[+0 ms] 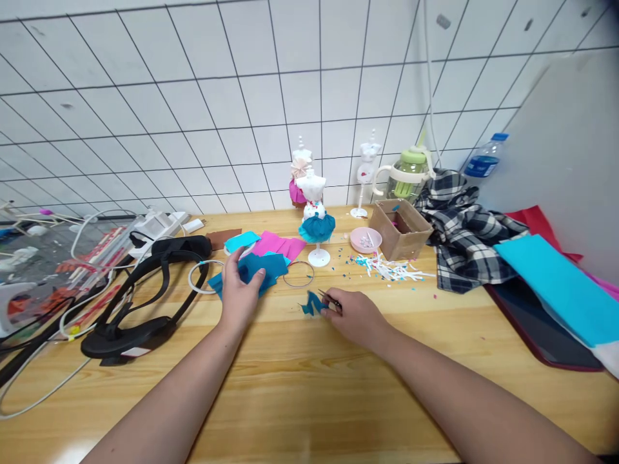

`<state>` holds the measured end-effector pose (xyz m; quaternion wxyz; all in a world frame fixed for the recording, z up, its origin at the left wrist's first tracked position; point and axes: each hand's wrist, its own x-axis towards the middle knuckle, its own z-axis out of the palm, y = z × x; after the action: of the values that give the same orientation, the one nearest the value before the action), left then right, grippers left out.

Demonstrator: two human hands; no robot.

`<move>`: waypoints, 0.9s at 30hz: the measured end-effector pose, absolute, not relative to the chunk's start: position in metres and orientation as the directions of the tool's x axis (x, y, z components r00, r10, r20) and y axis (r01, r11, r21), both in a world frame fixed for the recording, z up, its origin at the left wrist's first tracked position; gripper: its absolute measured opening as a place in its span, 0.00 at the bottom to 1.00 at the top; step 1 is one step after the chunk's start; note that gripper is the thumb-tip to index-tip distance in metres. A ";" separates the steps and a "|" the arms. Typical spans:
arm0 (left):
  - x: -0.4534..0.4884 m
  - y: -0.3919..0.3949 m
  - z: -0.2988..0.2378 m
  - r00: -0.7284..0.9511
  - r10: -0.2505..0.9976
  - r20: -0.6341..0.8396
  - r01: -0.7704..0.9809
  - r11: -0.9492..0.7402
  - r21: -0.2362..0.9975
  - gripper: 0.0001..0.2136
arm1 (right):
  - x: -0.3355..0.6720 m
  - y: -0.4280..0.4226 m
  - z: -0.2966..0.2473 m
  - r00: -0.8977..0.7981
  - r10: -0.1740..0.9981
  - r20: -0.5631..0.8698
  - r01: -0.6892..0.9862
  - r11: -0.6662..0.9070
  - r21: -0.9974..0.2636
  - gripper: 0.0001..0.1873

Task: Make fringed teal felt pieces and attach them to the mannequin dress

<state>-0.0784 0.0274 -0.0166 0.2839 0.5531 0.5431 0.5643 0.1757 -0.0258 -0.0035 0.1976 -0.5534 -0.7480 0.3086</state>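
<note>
Here the small blue scrap [312, 304] lies low over the worktop [309, 393], near its middle, caught at the tip of thin tweezers [331, 299]. The tweezers run from the scrap rightward and slightly up into the right hand [356, 316], whose thumb and fingers are pinched closed around them. The scrap therefore sits just left of the right hand's fingertips, on the side facing the other hand.

The left hand [239, 293] is a little farther left and farther from the person. It rests palm down with loosely spread fingers on a pile of blue sheets [271, 264], gripping nothing that I can see. The scrap is between the two hands, touching neither palm and clearly nearer the right one.

Pink sheets [279, 245] lie just behind the blue pile, and a thin wire ring [298, 274] lies flat beside it. Behind these stands a small mannequin [315, 219] in a blue skirt. To the right are a pink dish [366, 240], a cardboard box [401, 227], scattered paper trimmings [391, 268] and a checked cloth [459, 238]. A black headset [145, 290] lies well to the left.
</note>
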 end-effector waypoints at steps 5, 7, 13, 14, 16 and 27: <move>-0.053 -0.003 0.002 0.297 0.893 0.338 0.228 -0.411 0.883 0.33 | 0.171 -0.029 0.001 -0.364 0.924 0.120 0.582 0.326 -0.745 0.02; -0.044 -0.011 0.004 0.432 0.876 0.215 0.240 -0.341 0.909 0.36 | 0.172 -0.029 0.002 -0.347 0.927 0.141 0.530 0.318 -0.786 0.02; -0.038 -0.006 -0.005 0.318 0.948 0.009 0.416 -0.148 0.897 0.13 | 0.175 -0.018 -0.012 -0.241 0.968 0.062 0.303 0.136 -0.943 0.08; -0.039 -0.004 -0.007 0.295 0.955 -0.002 0.411 -0.125 0.903 0.13 | 0.177 -0.016 -0.014 -0.212 0.976 0.059 0.298 0.122 -0.947 0.09; -0.043 0.000 -0.008 0.238 0.971 -0.019 0.368 -0.072 0.927 0.15 | 0.180 -0.013 -0.015 -0.180 0.982 0.052 0.346 0.112 -0.931 0.10; -0.038 -0.004 0.003 0.208 0.955 -0.212 -0.137 0.243 0.960 0.26 | 0.207 -0.017 0.004 -0.494 0.869 -0.037 0.841 0.467 -0.274 0.10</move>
<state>-0.0384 -0.0040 0.0033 0.6388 0.4429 0.4619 0.4271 0.2066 -0.0173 0.0038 0.0538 -0.5002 -0.8546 0.1287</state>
